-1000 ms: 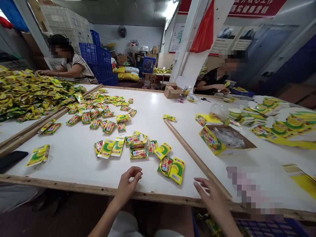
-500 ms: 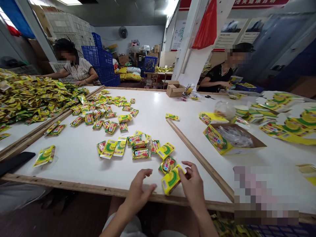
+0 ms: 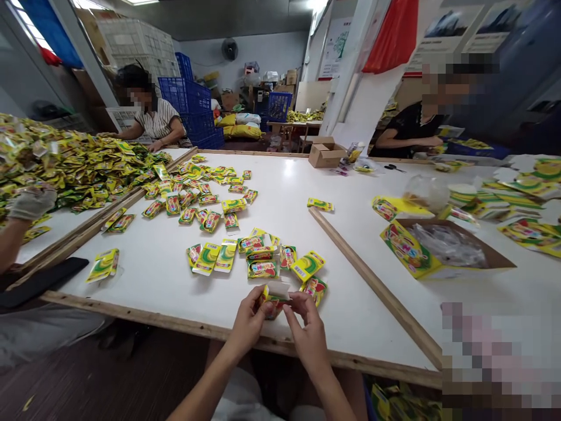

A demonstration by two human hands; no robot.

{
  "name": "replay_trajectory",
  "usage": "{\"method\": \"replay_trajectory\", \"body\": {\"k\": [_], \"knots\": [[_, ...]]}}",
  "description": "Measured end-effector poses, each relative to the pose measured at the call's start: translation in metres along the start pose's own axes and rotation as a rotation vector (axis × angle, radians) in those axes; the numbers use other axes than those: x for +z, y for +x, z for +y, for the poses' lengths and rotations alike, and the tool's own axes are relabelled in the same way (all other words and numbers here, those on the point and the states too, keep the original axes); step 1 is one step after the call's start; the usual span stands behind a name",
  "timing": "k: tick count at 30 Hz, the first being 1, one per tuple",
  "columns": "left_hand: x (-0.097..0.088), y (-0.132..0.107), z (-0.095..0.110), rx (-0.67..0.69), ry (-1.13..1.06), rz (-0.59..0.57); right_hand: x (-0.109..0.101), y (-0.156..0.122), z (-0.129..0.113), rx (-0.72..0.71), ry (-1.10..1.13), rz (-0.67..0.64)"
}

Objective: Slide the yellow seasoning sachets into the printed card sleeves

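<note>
Over the table's front edge I hold a small yellow and green candy box [image 3: 274, 308], its pale flap standing up at the top. My left hand [image 3: 249, 318] grips its left side between thumb and fingers. On the right side, my right hand [image 3: 308, 327] has its bent fingers at the flap and side. Just beyond my hands lie more small boxes [image 3: 263, 269], some yellow side up, others showing red and green fruit pictures. One yellow box [image 3: 309, 266] rests partly against another box [image 3: 316, 290] to the right.
A wooden strip [image 3: 372, 286] runs across the white table [image 3: 350, 327] on my right. Beyond it stands a display carton [image 3: 438, 257] with clear plastic inside. Packets are heaped [image 3: 87, 164] at the left, where another person's gloved hand [image 3: 33, 202] reaches in. Two people sit across the table.
My right hand has brought the yellow box leftward to my left hand, which now grips it. Its flap side now faces up. A gloved hand has appeared at the far left.
</note>
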State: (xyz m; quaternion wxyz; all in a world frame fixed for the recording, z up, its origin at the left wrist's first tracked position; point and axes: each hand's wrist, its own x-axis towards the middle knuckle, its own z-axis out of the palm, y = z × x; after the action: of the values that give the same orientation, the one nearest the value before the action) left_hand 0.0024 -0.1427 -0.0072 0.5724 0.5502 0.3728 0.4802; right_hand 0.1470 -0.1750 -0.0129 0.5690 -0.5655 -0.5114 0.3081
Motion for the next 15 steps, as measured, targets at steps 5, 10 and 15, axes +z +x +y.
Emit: {"method": "replay_trajectory", "body": {"k": [5, 10, 15], "knots": [[-0.002, -0.005, -0.004, -0.014, -0.123, 0.018, 0.001, 0.003, -0.002, -0.072, -0.069, -0.093], [-0.018, 0.0, -0.004, -0.018, 0.167, -0.016, 0.002, 0.015, -0.005, -0.118, -0.15, -0.233], [-0.021, 0.001, -0.001, 0.098, 0.171, 0.033, 0.014, 0.023, -0.002, -0.132, -0.09, -0.172]]}}
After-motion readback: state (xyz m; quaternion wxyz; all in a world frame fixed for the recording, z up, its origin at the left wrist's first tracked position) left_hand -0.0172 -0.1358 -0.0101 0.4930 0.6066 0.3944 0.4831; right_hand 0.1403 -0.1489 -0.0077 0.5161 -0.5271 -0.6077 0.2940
